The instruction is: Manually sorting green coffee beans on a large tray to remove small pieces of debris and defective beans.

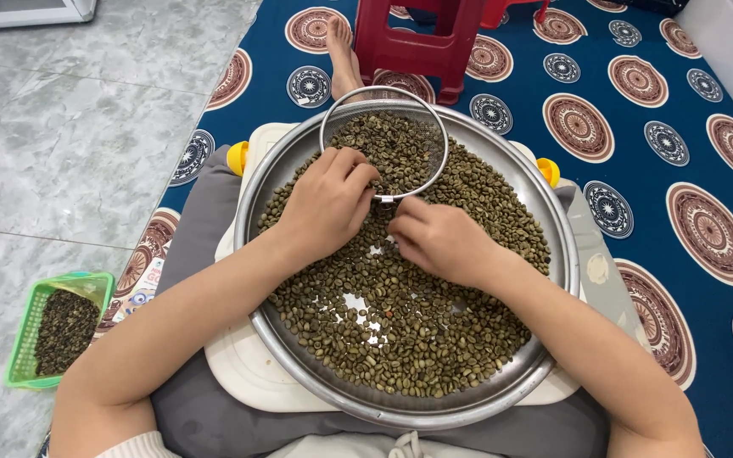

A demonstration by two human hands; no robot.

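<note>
Far left on the grey tile floor (69, 127) there's a small green basket (23, 339) with a pile of dark beans in it, sitting just off the edge of the blue mat (638, 170) with the round patterns. The big steel tray (252, 182) sits in the middle on a white board (239, 365), which rests on a grey cushion (205, 220) in the person's lap. Yellow knobs poke out at the board's top left and top right corners.

The tray is loaded with greenish beans (434, 339), thickest along the right side and near edge, with a few bare shiny patches around the centre. A round wire sieve (383, 140) lies in the tray at the far edge, and it's full of the same beans.

Left hand (326, 203) is left of centre in the tray, fingers curled in and bunched together, fingertips at the sieve's near left rim. Can't tell if it's actually got a bean pinched. Right hand (439, 240) is just beside it, a bit nearer the person, fingers also drawn together with the tips down in the beans right below the sieve's rim. Same deal, can't see if anything is between them. The two hands are close but not touching.

Past the tray's far edge there's a bare foot (343, 55) on the mat, next to a red plastic stool (422, 38)
</note>
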